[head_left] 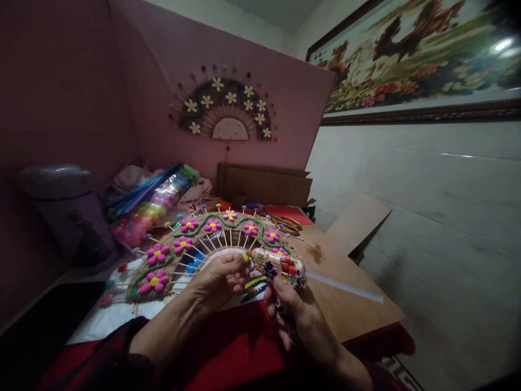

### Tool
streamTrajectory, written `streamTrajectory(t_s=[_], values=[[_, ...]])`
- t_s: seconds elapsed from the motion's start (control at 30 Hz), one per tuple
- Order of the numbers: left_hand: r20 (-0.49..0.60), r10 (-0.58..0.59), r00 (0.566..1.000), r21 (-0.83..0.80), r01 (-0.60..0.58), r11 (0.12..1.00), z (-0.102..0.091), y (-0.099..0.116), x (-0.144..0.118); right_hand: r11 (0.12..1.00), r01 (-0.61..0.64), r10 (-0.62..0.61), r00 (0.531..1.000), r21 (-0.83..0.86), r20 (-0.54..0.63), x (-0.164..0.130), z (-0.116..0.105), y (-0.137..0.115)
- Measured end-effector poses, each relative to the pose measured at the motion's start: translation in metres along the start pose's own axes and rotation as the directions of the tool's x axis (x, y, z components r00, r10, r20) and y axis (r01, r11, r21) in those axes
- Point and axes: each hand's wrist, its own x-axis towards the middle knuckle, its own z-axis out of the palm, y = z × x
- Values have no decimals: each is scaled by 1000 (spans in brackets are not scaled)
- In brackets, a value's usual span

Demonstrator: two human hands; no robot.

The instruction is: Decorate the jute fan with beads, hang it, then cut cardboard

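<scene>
My right hand (pixel 295 312) is wrapped round the grip of a hot glue gun (pixel 280 263) with a colourful floral pattern, its tip pointing left. Between thumb and fingertips, my left hand (pixel 223 274) pinches a small yellow piece (pixel 246 257) right by that tip; whether they touch I cannot tell. Behind both hands lies a fan-shaped craft piece (pixel 171 260) of sticks and brown cord. Pink flowers with yellow centres and a wavy green strip decorate it. Coloured balls top the sticks along its outer edge. My hands hide part of its lower right.
A similar fan with white flowers (pixel 231 98) hangs on the pink panel. Bagged coloured supplies (pixel 158 201) are heaped at left, beside a purple bin (pixel 77 228). Scissors (pixel 288 222) lie behind the fan, a translucent strip (pixel 345 286) on the brown board (pixel 366 309) at right.
</scene>
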Motion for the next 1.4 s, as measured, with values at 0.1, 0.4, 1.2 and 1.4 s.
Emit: streamTrajectory(t_s=[0.1, 0.4, 1.2, 1.4], values=[[22, 2, 1000, 14, -2, 1000, 1, 0, 0, 1000, 14, -14, 1000, -8, -9, 0, 1, -2], [-5, 28, 1000, 5, -28, 1000, 4, 1, -2, 1000, 15, -16, 1000, 8, 11, -3, 1, -4], [-13, 4, 1000, -14, -4, 1000, 6, 3, -4, 978, -17, 6, 999, 207, 51, -2, 5, -5], [-41, 1, 999, -11, -1, 1000, 3, 4, -1, 996, 52, -50, 998, 68, -30, 2, -7, -14]])
